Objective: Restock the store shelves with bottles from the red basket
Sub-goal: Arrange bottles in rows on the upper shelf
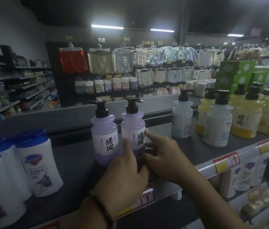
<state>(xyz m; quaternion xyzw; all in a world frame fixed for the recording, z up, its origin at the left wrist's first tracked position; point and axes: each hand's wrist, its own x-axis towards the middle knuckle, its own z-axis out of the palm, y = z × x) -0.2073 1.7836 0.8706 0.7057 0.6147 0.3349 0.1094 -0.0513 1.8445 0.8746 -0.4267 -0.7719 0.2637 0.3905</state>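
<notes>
**A:** Where does the bottle stand right now?

**B:** The right purple bottle (133, 128) is upright on the top shelf (74, 156), caught between both hands. The left hand (124, 169) wraps its base from the front, thumb up along the side nearest the left purple bottle (105, 134), fingers curled underneath. The right hand (165, 159) is spread, with its forefinger laid straight against the far side of the label and holding nothing. The red basket is not in view.

**A:** So what is the step?

**B:** Squaring it up, I think. It stands just beside its twin, which sits to the thumb side of the left hand, and both labels face out.

**A:** How do I do that well?

**B:** Keep the base flat on the shelf and slide it, don't lift it. The pump top makes it tall, so press low, as the left hand does. Let the right forefinger steer the label round. Leave the two bottles touching or nearly so, in line with each other.

**A:** Anything to mind?

**B:** The twin beyond the left thumb could tip if nudged high up. The pale blue bottle (181, 119), beyond the right fingertips, is well apart and no worry.
</notes>
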